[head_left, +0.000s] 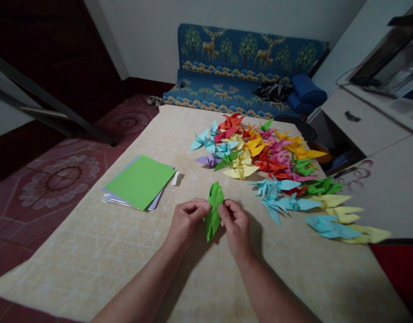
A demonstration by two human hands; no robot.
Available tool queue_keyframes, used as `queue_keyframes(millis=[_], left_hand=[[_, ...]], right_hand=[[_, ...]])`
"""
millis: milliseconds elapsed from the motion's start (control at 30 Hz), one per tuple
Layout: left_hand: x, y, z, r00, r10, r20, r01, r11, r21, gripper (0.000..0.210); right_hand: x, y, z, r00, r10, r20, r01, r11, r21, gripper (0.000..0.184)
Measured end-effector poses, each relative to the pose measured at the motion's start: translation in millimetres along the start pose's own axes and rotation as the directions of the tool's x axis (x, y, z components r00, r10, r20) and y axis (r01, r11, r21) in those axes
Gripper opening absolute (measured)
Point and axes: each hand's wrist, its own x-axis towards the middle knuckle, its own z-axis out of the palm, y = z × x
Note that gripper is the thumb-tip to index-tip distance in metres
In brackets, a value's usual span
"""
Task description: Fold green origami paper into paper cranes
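Observation:
Between my two hands is a green folded paper (214, 211), long and narrow with pointed ends, held upright just above the table. My left hand (189, 218) pinches its left edge between thumb and fingers. On the opposite edge, my right hand (236, 220) grips it the same way, thumb on the near face. To the left lies a stack of square paper (141, 180), a green sheet on top with purple and a clear wrapper beneath. A large group of folded paper cranes (256, 148) in many colours covers the table's right side.
The table (102, 264) has a pale patterned cloth. A small white scrap (175, 178) lies beside the paper stack. Behind stands a blue sofa (223, 85) with a deer pattern. A white cabinet (388, 179) is at the right, a metal ladder-like frame (54, 107) at the left.

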Motion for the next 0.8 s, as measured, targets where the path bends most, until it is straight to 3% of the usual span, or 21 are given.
queue_keyframes(millis=[300,633,800], left_hand=[[-2.8,-0.6,3.0,0.999,0.042,-0.027,-0.042,0.999,-0.007,0.014],[-5.9,5.1,10.2,0.984,0.138,-0.114,-0.118,0.979,0.163,0.019],[-4.7,1.5,10.5,0.981,0.125,-0.15,-0.111,0.989,0.1,0.021]], right_hand=[[-0.6,1.4,0.2,1.0,0.024,0.016,-0.024,0.999,0.026,0.023],[-2.4,-1.1,0.7,0.999,0.016,-0.031,-0.017,0.999,-0.041,0.025],[-2.8,0.8,1.7,0.999,0.034,-0.032,-0.035,0.999,-0.014,0.025]])
